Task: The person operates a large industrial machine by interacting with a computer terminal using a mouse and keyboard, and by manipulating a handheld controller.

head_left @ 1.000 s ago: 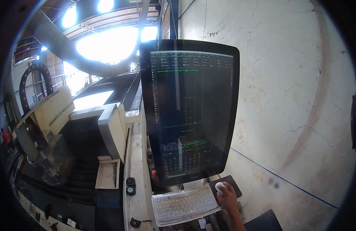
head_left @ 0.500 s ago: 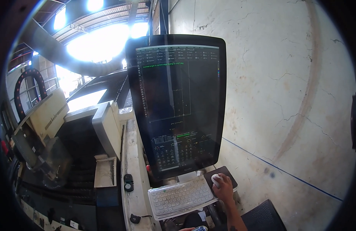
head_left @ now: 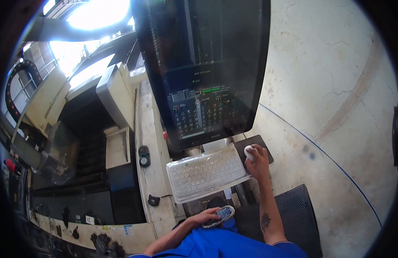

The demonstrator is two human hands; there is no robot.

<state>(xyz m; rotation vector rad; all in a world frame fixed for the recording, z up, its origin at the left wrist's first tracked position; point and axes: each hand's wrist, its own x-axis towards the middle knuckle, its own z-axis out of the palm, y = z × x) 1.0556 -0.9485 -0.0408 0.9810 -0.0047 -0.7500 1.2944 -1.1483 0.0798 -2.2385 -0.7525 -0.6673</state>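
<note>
My right hand (head_left: 259, 164) is closed over a white computer mouse (head_left: 248, 152), which rests on a dark mouse pad (head_left: 260, 142). Left of the pad lies a white keyboard (head_left: 207, 175) under a clear plastic cover. Low in front of my body, my left hand (head_left: 203, 217) grips a handheld remote control (head_left: 225, 213) with blue keys, seemingly wrapped in clear plastic; its lower side is hidden by the hand. Above the keyboard stands a tall dark monitor (head_left: 199, 77) showing drawing lines and rows of control icons, its top cut off by the frame.
To the left is a large cutting machine with a cream housing (head_left: 115, 96) and a small tray (head_left: 117, 148). A green-and-black device (head_left: 144, 156) and a black tape measure (head_left: 153, 200) lie on its ledge. A black perforated seat (head_left: 298, 215) and a blue cable (head_left: 319, 148) are at right.
The view has tilted down, so the monitor and keyboard sit higher in the picture. My left hand with the remote control has come more fully into view. The right hand stays on the mouse.
</note>
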